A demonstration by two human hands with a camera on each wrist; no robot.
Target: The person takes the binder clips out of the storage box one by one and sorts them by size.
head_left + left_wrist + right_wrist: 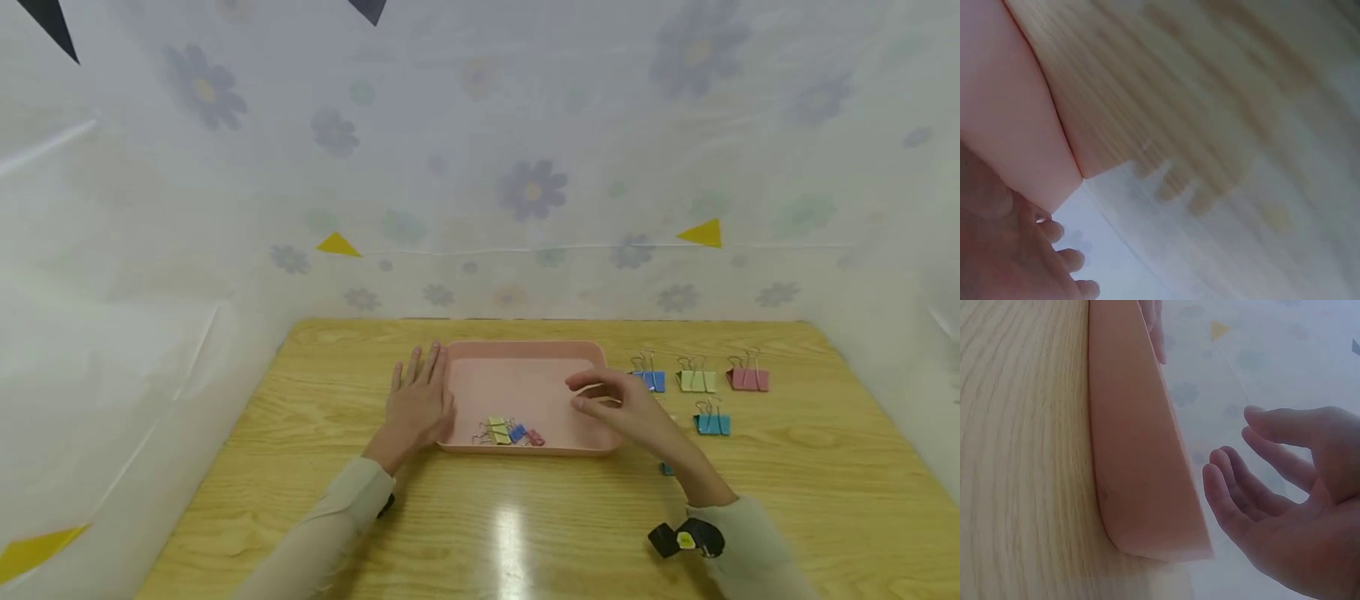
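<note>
Running lengthwise from left hand (420,406) to right hand (628,407), pink tray (517,385) holds small clips (517,432) nearer the straight-fingered left; right loosely curved, empty.

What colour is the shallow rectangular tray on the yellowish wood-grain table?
The shallow rectangular tray is plain pink; the head view shows it best.

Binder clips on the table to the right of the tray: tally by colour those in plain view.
Blue clip: 1
Pale yellow clip: 1
Pinkish red clip: 1
Teal clip: 1
Total: 4, leaving out anything partly hidden by the right arm.
</note>
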